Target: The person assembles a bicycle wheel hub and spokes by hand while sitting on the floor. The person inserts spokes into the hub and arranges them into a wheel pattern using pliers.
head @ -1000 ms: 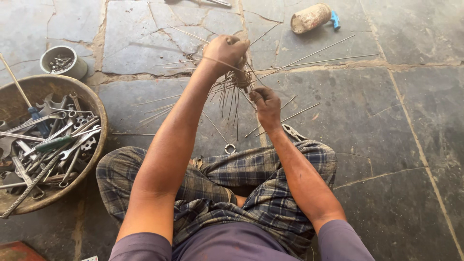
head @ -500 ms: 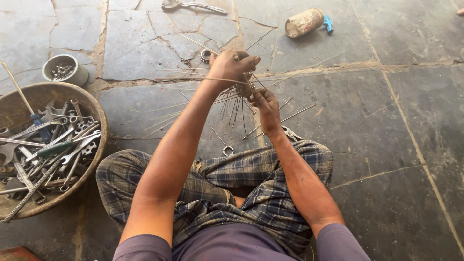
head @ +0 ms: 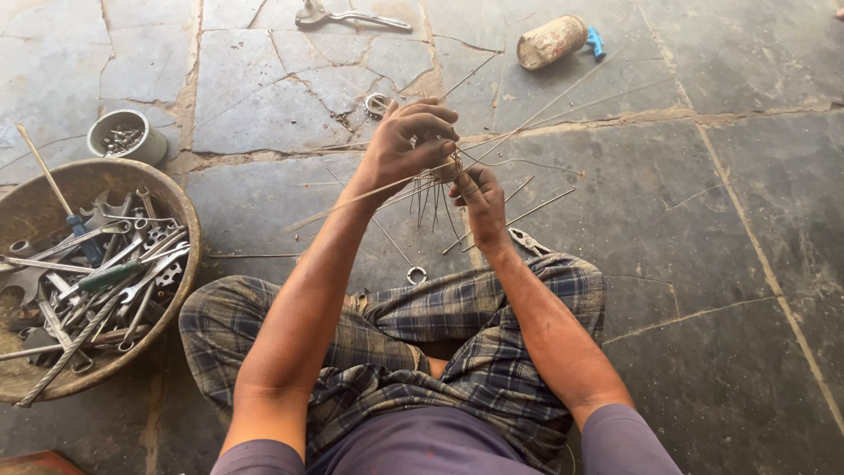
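Far left there's a big shallow basin [head: 35,198] on the stone floor [head: 721,229], stuffed with wrenches [head: 105,281], rods and other greasy tools, and just behind it sits a small tin [head: 127,136] with little metal bits inside. Moving toward the middle, the person sits cross-legged in checked trousers [head: 492,352] with both arms stretched out front. The left hand [head: 406,141] is curled over the top of a bundle of thin wires [head: 435,180], fingers closed around the tied end, with one long strand running out down-left past the forearm. The right hand [head: 479,198] is right under and beside it, pinched shut on the same bundle, so both hands are clamped on it and touching or nearly touching each other. The bundle is held up above the floor in front of the knees, loose ends fanning downward. Below the hands a small ring [head: 416,274] lies on the floor near the knee, and pliers [head: 527,239] peek out next to the right wrist. Further back, a metal tool [head: 352,15] lies at the top edge, and off to the right a can [head: 552,40] lies on its side with something blue at its end.
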